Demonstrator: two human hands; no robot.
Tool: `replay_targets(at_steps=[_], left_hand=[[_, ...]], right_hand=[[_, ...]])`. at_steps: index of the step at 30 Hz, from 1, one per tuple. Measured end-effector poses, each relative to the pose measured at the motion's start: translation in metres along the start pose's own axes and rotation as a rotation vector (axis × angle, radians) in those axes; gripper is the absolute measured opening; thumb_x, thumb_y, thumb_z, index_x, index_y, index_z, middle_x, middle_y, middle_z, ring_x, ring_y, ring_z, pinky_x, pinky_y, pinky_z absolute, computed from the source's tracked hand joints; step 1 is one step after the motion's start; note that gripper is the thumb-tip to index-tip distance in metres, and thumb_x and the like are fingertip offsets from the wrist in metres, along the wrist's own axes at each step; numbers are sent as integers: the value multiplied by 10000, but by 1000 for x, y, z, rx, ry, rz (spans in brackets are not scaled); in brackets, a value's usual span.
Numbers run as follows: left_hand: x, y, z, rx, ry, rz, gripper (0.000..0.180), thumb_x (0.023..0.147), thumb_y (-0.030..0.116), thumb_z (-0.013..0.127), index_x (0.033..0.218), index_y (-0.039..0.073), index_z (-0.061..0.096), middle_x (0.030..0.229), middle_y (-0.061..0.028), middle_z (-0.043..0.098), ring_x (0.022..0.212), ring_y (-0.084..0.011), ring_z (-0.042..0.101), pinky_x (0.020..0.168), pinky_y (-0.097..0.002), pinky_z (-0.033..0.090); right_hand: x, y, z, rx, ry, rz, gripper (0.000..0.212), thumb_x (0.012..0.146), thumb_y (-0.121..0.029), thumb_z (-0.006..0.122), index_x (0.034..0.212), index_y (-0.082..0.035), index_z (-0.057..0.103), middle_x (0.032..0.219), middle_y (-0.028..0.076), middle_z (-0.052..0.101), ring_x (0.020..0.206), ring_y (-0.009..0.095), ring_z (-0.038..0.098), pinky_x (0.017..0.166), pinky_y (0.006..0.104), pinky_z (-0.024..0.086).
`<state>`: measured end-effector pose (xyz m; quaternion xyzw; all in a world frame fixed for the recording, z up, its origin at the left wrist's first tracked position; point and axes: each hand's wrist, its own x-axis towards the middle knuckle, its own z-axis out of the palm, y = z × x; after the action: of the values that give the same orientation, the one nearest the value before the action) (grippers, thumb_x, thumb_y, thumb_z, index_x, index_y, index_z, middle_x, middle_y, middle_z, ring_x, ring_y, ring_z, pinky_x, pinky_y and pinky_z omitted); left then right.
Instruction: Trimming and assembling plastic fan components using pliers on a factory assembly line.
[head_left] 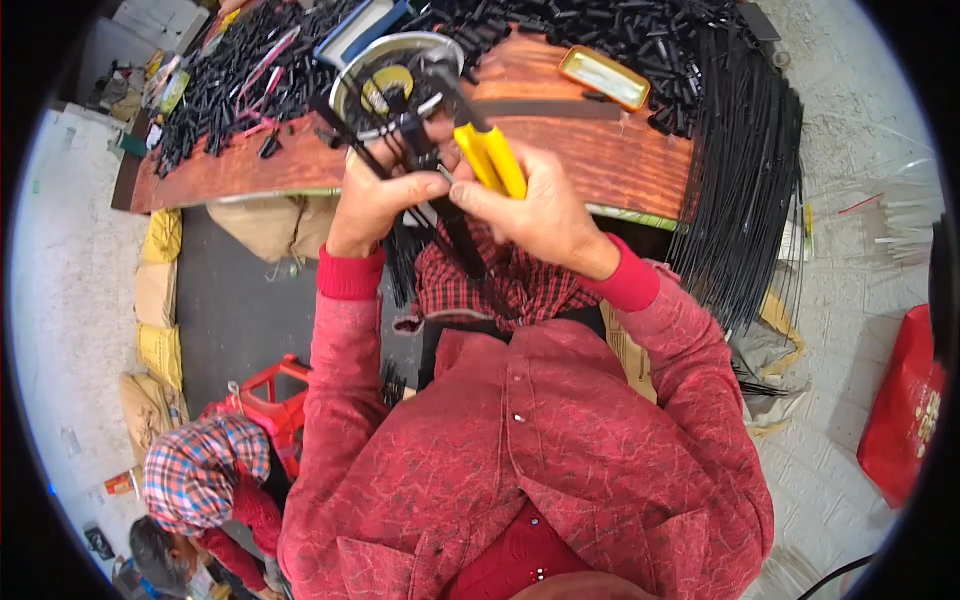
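My left hand (372, 200) is closed around several thin black rods (362, 140) with a dark jointed part among them, held above the near edge of the table. Yellow-handled pliers (490, 160) rest in my right hand (548, 205), their dark jaws pointing up and away. My two thumbs almost meet, and a small silvery piece (445, 173) shows between them. Just beyond the hands stands a round metal bowl (452, 47) with a yellow round thing (388, 88) inside. A dark strip hangs below my hands over a red-and-black checked cloth (445, 285).
Heaps of short black pieces (215, 95) cover the far part of the reddish wooden table (560, 150). An orange-rimmed tin (605, 78) and a blue-edged tray (360, 30) lie there. Long black rods (740, 190) overhang the right edge. Another person (205, 475) bends at lower left near a red stool (275, 395).
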<state>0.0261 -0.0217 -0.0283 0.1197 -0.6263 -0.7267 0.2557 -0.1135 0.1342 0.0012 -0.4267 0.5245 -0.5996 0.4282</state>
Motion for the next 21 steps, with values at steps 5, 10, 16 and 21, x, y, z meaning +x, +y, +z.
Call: replay_targets(at_steps=[5, 10, 16, 21], left_hand=[[-3, -5, 9, 12, 0, 40, 620, 652, 49, 787, 1209, -13, 521, 1054, -74, 626, 964, -182, 618, 831, -314, 520], [1, -12, 14, -18, 47, 19, 539, 697, 14, 736, 1205, -46, 564, 1027, -98, 641, 900, -179, 636, 825, -306, 517], [1, 2, 34, 133, 34, 55, 439, 804, 62, 686, 1208, -57, 565, 1013, -88, 642, 889, -152, 630, 810, -279, 510], [-1, 8, 42, 267, -37, 46, 237, 893, 134, 620, 1082, 1, 568, 966, -37, 600, 866, -113, 557, 774, -254, 452]], right_hand=[[0, 24, -5, 155, -61, 91, 325, 884, -197, 632, 1184, -74, 610, 753, -15, 572, 540, 37, 492, 475, 196, 421], [1, 18, -10, 323, -90, 53, 436, 872, -169, 613, 1294, -79, 557, 690, -12, 545, 492, 53, 484, 449, 211, 390], [-2, 16, -15, 326, 3, 54, 212, 860, -177, 620, 998, -20, 586, 671, -3, 550, 484, 58, 500, 437, 218, 395], [-4, 13, -20, 218, 33, 83, 182, 864, -188, 627, 946, -35, 569, 661, -15, 542, 488, 54, 498, 446, 212, 417]])
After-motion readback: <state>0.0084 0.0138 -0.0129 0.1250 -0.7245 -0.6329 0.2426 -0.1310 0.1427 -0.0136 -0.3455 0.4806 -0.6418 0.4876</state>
